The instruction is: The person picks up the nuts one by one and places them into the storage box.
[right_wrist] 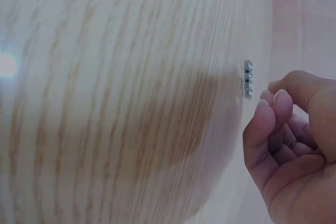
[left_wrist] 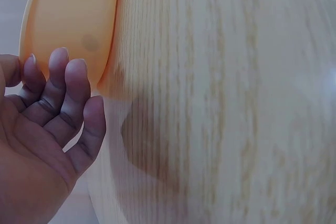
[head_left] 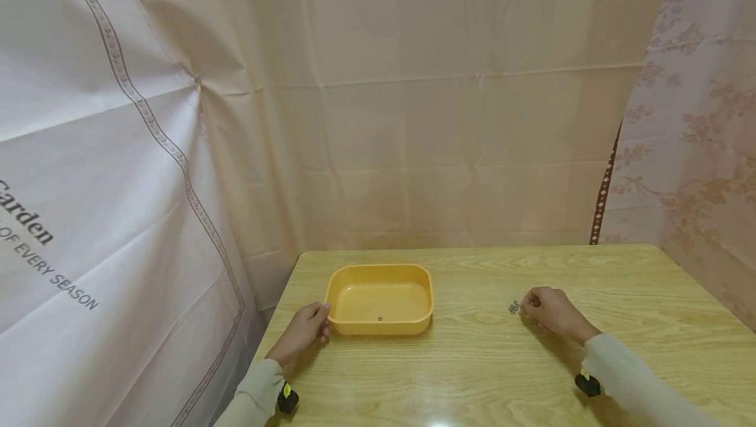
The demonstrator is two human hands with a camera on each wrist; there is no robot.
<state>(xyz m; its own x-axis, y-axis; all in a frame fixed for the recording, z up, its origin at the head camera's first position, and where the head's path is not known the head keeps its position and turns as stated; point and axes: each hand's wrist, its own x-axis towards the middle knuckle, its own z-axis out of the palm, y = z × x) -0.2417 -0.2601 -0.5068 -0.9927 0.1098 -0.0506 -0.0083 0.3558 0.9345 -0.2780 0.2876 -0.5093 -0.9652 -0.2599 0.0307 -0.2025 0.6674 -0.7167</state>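
Observation:
My left hand (head_left: 306, 328) holds the left rim of a yellow rectangular plastic basin (head_left: 379, 328); its thumb lies at the rim and its fingers curl against the outside wall. In the left wrist view the basin's wall (left_wrist: 79, 9) rises beyond the fingertips. One small dark nut (head_left: 380, 318) lies inside the basin near its front wall. At the right, a small cluster of metal nuts (head_left: 514, 307) lies on the table. Beside them is my right hand (head_left: 552, 311), thumb and fingertips drawn together. The right wrist view shows nuts (right_wrist: 248, 79) just past those fingertips; whether they pinch one is hidden.
The light wood-grain table (head_left: 461, 374) spans the lower part of the head view. A beige cloth (head_left: 437, 119) hangs behind it. Printed cloths hang at the left (head_left: 118, 217) and right (head_left: 697, 151).

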